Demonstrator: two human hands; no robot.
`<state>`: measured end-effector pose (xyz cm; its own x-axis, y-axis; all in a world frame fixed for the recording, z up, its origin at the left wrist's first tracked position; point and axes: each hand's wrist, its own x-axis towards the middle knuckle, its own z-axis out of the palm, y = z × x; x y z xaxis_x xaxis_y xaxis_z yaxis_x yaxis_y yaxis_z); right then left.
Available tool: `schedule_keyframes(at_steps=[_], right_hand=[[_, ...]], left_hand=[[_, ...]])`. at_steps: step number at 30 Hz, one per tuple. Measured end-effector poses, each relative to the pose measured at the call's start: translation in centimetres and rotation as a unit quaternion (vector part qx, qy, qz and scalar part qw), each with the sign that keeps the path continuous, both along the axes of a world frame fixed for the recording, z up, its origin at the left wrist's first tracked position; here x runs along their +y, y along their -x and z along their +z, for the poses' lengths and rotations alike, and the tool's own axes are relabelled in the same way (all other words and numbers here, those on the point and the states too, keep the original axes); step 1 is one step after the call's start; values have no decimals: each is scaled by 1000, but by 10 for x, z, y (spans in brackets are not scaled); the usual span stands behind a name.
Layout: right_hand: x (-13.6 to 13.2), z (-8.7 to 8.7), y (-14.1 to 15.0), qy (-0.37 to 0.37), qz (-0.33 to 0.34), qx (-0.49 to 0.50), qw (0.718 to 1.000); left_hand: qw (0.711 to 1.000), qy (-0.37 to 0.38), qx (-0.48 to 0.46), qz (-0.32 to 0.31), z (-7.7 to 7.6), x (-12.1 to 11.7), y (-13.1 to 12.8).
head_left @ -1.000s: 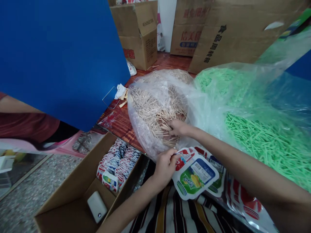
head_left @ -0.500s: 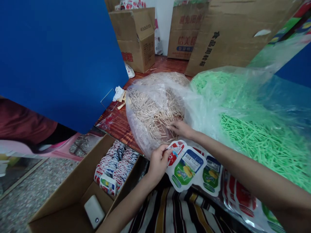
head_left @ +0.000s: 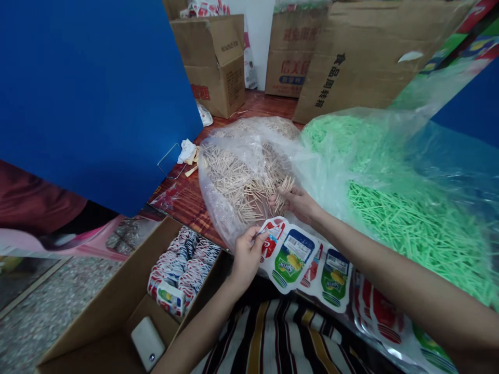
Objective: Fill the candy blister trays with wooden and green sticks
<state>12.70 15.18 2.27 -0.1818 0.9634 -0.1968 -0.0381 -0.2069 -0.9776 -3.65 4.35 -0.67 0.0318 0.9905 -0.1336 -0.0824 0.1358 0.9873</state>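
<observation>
My left hand [head_left: 246, 257] pinches the end of a chain of bottle-shaped candy packets [head_left: 293, 258], printed with red cola and green Sprite labels. The chain runs over my lap to the lower right. Closed around a small bunch of short beige sticks [head_left: 287, 186], my right hand [head_left: 299, 205] is at the mouth of a clear plastic bag [head_left: 210, 208]. More loose beige sticks [head_left: 230, 169] fill that bag. My right fingertips are partly hidden by the bunch.
A bag of green sticks [head_left: 405, 218] lies to the right. At lower left, an open carton [head_left: 91, 291] holds stacked packets [head_left: 183, 275] and a white device [head_left: 147, 340]. Cardboard boxes [head_left: 234, 78] stand behind. A blue panel [head_left: 89, 104] fills the upper left.
My right hand has lifted slightly from the loose sticks, now with a bunch in its fingers. My left hand has shifted slightly up and left with the packet chain.
</observation>
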Motion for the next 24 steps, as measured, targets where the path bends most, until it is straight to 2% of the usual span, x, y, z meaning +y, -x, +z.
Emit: schedule_keyframes(at_steps=[2, 4, 9, 14, 18, 24], right_hand=[[-5, 11, -2, -16, -20, 72, 997], [-11, 24, -3, -58, -31, 100, 993], [-31, 44, -3, -108, -4, 64, 992], [-43, 42, -6, -101, 68, 36, 992], [-43, 41, -9, -103, 84, 17, 991], [-44, 43, -7, -30, 166, 19, 986]], left_hand=[[1000, 2, -4, 0, 0, 1, -1], [1000, 1, -5, 1, 0, 2, -2], [1000, 1, -18, 0, 1, 6, -6], [998, 18, -54, -6, 0, 8, -10], [998, 22, -62, -9, 0, 8, -14], [995, 34, -96, -6, 2, 12, -19]])
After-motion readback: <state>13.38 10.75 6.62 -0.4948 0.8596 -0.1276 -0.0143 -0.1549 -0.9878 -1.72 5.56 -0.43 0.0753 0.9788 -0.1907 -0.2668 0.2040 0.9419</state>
